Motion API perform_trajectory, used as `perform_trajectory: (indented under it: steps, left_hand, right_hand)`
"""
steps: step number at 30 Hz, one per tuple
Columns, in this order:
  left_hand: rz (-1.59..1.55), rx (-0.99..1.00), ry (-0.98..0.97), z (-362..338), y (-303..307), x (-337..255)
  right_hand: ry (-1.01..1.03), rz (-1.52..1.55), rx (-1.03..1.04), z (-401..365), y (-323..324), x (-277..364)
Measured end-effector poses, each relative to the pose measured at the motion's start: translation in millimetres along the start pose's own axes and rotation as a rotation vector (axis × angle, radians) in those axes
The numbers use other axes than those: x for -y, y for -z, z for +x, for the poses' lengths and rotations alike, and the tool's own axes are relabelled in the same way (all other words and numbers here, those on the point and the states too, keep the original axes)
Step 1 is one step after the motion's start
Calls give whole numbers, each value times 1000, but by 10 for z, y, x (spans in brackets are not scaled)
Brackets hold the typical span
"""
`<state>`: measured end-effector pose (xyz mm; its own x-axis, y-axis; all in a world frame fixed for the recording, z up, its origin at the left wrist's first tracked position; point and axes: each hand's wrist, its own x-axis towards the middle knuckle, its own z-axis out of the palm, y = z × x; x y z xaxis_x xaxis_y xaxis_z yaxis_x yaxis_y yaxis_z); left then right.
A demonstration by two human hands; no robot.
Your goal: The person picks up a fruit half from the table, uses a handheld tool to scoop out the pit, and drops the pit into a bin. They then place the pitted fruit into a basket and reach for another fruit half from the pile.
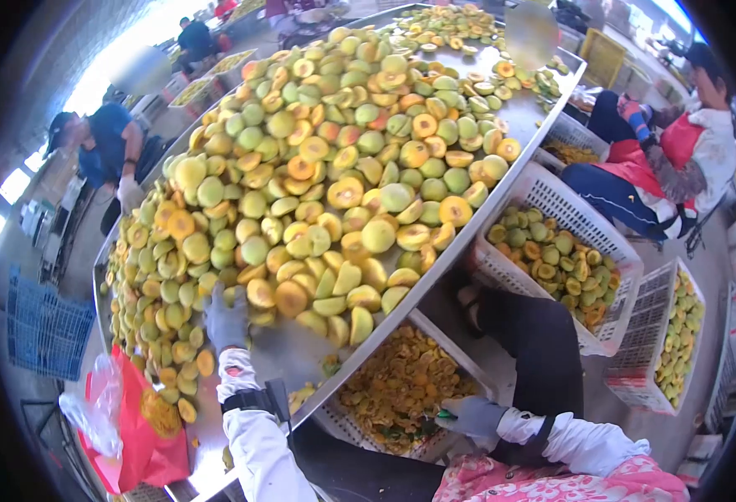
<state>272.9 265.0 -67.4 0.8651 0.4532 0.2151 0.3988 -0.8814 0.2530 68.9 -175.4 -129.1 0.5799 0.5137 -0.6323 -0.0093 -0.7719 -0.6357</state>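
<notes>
My left hand [226, 320], in a grey glove, reaches into the near edge of a big heap of halved yellow-green stone fruit [347, 192]. Its fingers look stretched out against the fruit; whether a piece lies beneath them is hidden. The heap covers a metal table [460, 251] with a raised rim. Lower right, my right hand [477, 418], also gloved in grey, is closed around a small green-handled tool [445, 413], most of it hidden. That hand hovers by a white crate [477, 376] holding brownish-orange fruit scraps [401, 385].
White crates of fruit [627, 243] [656, 335] stand on the right. A red bag [125, 435] hangs at the table's near left corner. A blue crate [46, 322] sits far left. Co-workers sit at the left [113, 138] and right [661, 159].
</notes>
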Motion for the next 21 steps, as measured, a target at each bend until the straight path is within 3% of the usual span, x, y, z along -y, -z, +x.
perform_trajectory:
  steps: [5, 7, 10, 11, 12, 15, 18, 20, 21]
  left_hand:
    - [115, 105, -5, -198, 145, -195]
    - [15, 142, -213, -412, 183, -177]
    - [103, 110, -371, -758, 336, -382]
    - [-242, 311, -191, -722, 517, -514]
    - [-247, 316, -202, -670, 558, -567]
    - [-326, 65, -387, -391, 452, -875]
    - [-421, 34, -677, -132, 102, -1447]
    - [-201, -27, -704, -8, -238, -1654]
    - [-251, -20, -732, 29, -372, -1736]
  right_hand:
    - [-9, 14, 38, 56, -65, -16]
    - [0, 10, 68, 40, -28, 62]
    - [59, -14, 76, 52, -74, 62]
    - [55, -10, 72, 67, -131, 11]
    - [93, 6, 50, 105, -249, -40]
    - [333, -18, -137, 153, -539, -254]
    - [252, 81, -164, 110, -421, -109]
    - [158, 33, -100, 94, -307, -43]
    - [241, 85, -180, 233, -487, -176]
